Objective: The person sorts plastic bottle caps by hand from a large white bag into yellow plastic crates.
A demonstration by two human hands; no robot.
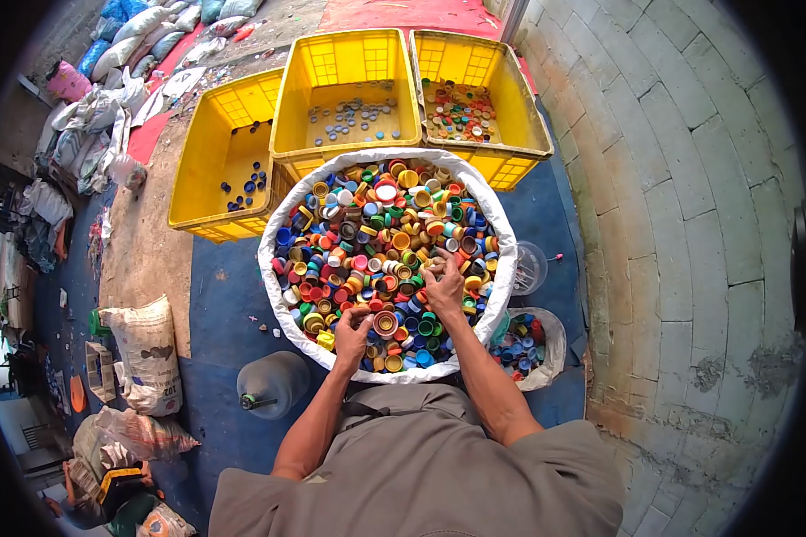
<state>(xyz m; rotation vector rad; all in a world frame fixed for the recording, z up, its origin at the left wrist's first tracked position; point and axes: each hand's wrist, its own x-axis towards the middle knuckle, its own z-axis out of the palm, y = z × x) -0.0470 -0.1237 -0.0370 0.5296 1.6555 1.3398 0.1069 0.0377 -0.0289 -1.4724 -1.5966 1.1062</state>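
A wide white-rimmed sack (271, 279) stands in front of me, filled with bottle caps (367, 259) in many colours. Over the near left part of the heap, my left hand (353, 338) has its fingers curled together; what they hold, if anything, is hidden. A large brownish cap (385, 324) lies just right of those fingertips. Further right and higher on the heap, my right hand (445, 286) pinches a small yellowish bottle cap (434, 266) between thumb and fingers.
Behind the sack stand three yellow crates: left (188, 192) with dark caps, middle (282, 107) with greyish caps, right (537, 134) with mixed caps. A smaller bag (553, 358) and clear tub (530, 268) sit right, near a block wall (672, 233). A large bottle (278, 383) lies left.
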